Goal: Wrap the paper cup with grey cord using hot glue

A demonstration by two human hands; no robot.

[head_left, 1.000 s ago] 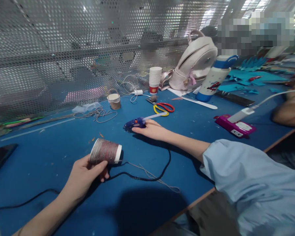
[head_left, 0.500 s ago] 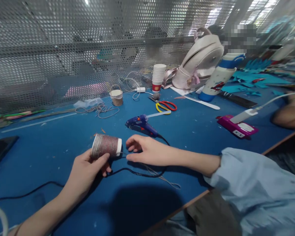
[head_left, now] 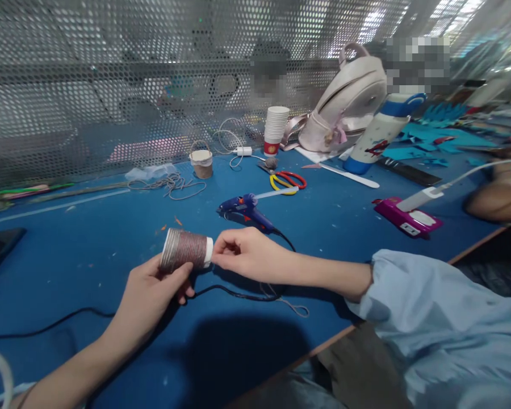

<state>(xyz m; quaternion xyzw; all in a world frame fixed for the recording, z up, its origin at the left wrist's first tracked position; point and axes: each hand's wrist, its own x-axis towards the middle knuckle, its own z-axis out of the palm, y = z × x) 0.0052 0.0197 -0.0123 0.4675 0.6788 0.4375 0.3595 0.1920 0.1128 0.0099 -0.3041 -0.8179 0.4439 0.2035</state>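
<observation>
A paper cup (head_left: 186, 250) wound with grey and reddish cord lies on its side, its white base end pointing right. My left hand (head_left: 155, 287) is closed round it from below, thumb along the near side. At the base end, my right hand (head_left: 247, 254) is closed in a pinch on the grey string, fingertips beside the bare white band. The pinched part is hidden by the fingers; a loose tail of string (head_left: 296, 308) trails on the table beneath the right wrist. Behind that hand lies a blue glue gun (head_left: 247, 210) with a clear glue stick in its back.
Scissors (head_left: 287, 182), a small basket-like cup (head_left: 202, 163), a stack of paper cups (head_left: 276, 130) and tangled cord (head_left: 172, 184) sit farther back. A bottle (head_left: 378, 136), backpack (head_left: 344, 102) and purple device (head_left: 406, 217) are at right. The glue gun's black cable (head_left: 234, 293) runs under my hands.
My right hand has moved left to the cup's base end, and its fingers have closed from a looser, parted shape onto the string. My left hand still holds the cup.
</observation>
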